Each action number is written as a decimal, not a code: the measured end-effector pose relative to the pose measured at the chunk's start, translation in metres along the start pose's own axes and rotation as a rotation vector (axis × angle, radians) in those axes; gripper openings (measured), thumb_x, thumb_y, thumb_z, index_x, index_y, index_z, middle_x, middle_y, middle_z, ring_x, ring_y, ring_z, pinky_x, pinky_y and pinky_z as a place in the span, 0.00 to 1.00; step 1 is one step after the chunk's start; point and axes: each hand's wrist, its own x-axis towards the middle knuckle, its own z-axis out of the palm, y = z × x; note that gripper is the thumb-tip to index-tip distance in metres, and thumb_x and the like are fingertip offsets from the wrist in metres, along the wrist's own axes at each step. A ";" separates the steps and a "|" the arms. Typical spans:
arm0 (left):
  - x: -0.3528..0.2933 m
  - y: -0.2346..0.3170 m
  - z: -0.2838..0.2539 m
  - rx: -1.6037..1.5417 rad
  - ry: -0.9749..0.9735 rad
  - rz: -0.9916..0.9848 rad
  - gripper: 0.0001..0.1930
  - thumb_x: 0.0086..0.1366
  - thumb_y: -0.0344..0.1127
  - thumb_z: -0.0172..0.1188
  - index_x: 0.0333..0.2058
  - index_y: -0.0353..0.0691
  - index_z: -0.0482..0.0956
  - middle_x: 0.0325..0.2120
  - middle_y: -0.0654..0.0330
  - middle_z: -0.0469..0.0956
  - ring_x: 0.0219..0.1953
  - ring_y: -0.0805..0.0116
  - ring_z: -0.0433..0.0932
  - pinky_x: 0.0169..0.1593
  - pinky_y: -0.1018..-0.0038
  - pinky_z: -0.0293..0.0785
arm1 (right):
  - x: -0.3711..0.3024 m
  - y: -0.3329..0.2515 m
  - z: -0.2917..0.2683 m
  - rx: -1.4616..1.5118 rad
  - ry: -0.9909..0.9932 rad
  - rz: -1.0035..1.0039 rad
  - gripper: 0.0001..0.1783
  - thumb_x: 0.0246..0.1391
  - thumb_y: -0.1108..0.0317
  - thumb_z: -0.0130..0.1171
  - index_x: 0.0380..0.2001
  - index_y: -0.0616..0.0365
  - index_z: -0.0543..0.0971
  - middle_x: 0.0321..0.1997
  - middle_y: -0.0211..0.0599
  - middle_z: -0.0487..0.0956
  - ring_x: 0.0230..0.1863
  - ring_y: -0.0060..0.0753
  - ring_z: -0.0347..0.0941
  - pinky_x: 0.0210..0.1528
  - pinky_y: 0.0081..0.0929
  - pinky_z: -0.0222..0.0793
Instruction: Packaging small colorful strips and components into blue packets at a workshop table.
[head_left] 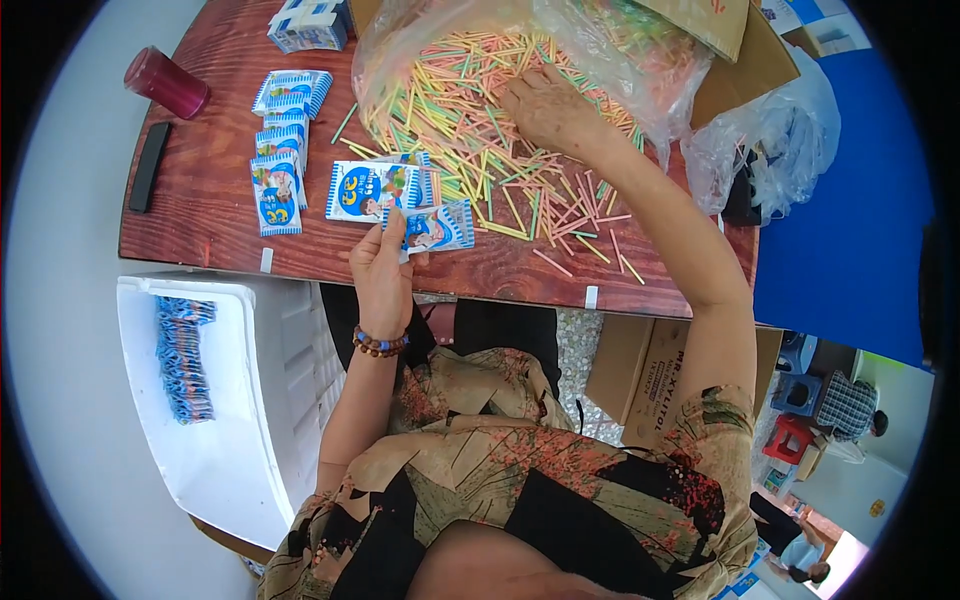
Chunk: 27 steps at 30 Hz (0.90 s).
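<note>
My left hand (381, 262) pinches a small blue-and-white printed packet (440, 228) between thumb and fingers, just above the table's near edge. Beside and partly under it lie more such packets (372, 188). A heap of thin pink, yellow and green sticks (450, 105) spills out of a clear plastic bag (375, 60) across the wooden table. Reaching into this heap is my right hand (555, 108), its fingers curled down among the sticks. The fingertips are partly hidden, and what they hold cannot be made out.
Overlapping packets (277, 195) form a column to the left, near a dark red cup (168, 84) and a black bar-shaped object (149, 168). Below left, a white foam box (225, 440) holds packed packets. A cardboard box (755, 75) stands at the far right. Other people are in the background.
</note>
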 end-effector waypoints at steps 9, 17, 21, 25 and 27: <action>-0.002 -0.001 -0.010 -0.021 -0.031 0.001 0.09 0.68 0.38 0.54 0.35 0.39 0.79 0.29 0.67 0.79 0.28 0.80 0.75 0.28 0.80 0.69 | -0.014 0.010 0.002 0.277 0.057 0.248 0.11 0.49 0.74 0.50 0.38 0.61 0.71 0.37 0.46 0.77 0.45 0.48 0.72 0.53 0.42 0.59; -0.002 -0.004 -0.006 -0.023 -0.042 -0.011 0.10 0.67 0.38 0.56 0.33 0.39 0.80 0.29 0.68 0.79 0.27 0.81 0.74 0.27 0.81 0.68 | -0.015 0.001 0.002 0.734 0.101 0.530 0.14 0.56 0.76 0.48 0.46 0.64 0.69 0.32 0.45 0.76 0.38 0.39 0.74 0.46 0.34 0.67; -0.001 -0.004 -0.009 -0.021 -0.042 -0.017 0.10 0.67 0.38 0.55 0.33 0.39 0.80 0.29 0.67 0.79 0.28 0.81 0.73 0.28 0.80 0.68 | -0.018 -0.003 0.007 1.693 0.491 0.702 0.12 0.62 0.73 0.47 0.46 0.66 0.71 0.38 0.38 0.76 0.40 0.33 0.74 0.48 0.30 0.70; -0.002 -0.005 -0.009 -0.016 -0.039 -0.015 0.10 0.67 0.38 0.55 0.34 0.39 0.80 0.29 0.66 0.79 0.28 0.80 0.73 0.28 0.80 0.68 | -0.016 -0.016 0.019 2.346 0.671 0.595 0.12 0.63 0.69 0.48 0.44 0.68 0.71 0.39 0.38 0.76 0.42 0.31 0.74 0.48 0.29 0.70; -0.002 -0.004 -0.008 -0.013 -0.039 -0.015 0.10 0.67 0.38 0.55 0.34 0.39 0.80 0.29 0.66 0.79 0.28 0.80 0.74 0.28 0.80 0.68 | -0.011 -0.027 0.018 2.259 0.722 0.670 0.11 0.63 0.69 0.48 0.44 0.66 0.71 0.38 0.36 0.76 0.41 0.30 0.74 0.47 0.28 0.69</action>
